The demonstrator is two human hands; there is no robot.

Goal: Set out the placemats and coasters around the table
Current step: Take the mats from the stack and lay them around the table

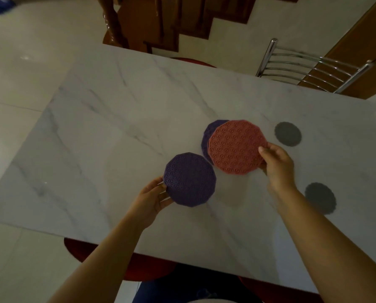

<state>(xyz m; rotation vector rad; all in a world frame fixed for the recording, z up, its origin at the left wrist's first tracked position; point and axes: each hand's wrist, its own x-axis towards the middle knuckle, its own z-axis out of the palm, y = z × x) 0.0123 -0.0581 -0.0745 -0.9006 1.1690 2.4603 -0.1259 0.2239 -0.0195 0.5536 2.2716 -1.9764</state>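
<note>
Left hand (152, 197): pinches near-left edge of purple placemat (190, 179), flat, low over worktop (117, 127).
Right hand (276, 165): pinches right edge of pink placemat (237, 146), overlapping 2nd purple placemat (209, 132).
Grey coasters (287, 134) (320, 197): 2, on worktop right of that hand.
Next: bare worktop lies leftward; left-held mat likely goes there.

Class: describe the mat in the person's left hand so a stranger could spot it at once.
Start at the white marble table. Near its middle, the left hand grips a purple mat by its edge. Unlike the other purple mat, it is alone, not tucked under the pink mat.
</note>
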